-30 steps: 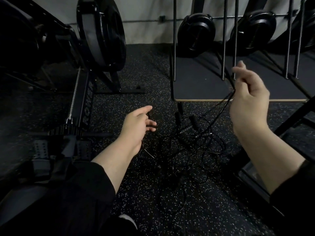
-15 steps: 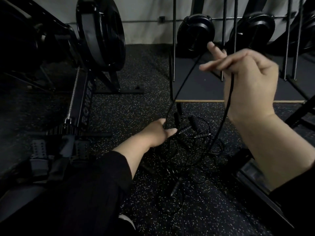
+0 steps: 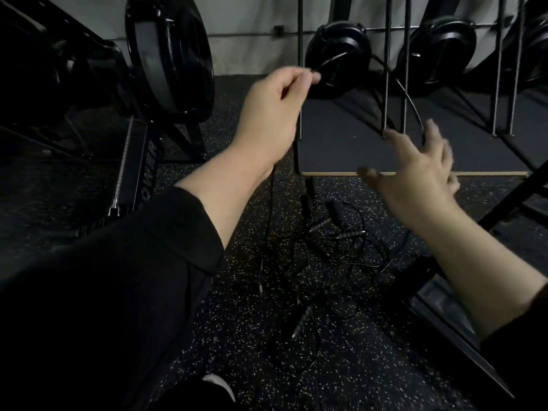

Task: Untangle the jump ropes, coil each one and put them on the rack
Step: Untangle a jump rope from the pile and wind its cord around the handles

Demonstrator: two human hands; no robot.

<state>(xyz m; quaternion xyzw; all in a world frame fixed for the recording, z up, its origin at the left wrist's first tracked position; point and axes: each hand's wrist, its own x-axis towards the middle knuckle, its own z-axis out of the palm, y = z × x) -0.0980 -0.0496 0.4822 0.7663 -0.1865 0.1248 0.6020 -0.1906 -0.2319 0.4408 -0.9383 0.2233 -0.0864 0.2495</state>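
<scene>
Head view. Left hand (image 3: 268,114) raised, grip pinched narrow on a thin black rope strand (image 3: 415,105); strand arcs rightward from the fingertips (image 3: 99,80) toward the right hand (image 3: 421,176) and also drops past the left wrist to the floor. Right hand blurred, fingers spread wide; contact with the strand there cannot be told. Tangled jump ropes (image 3: 320,247) heaped on speckled rubber floor (image 3: 341,366) between both forearms, several ridged handles (image 3: 350,232) showing. Rowing machine (image 3: 166,54) at left. Dark mat (image 3: 341,149) with upright bars beyond the heap.
</scene>
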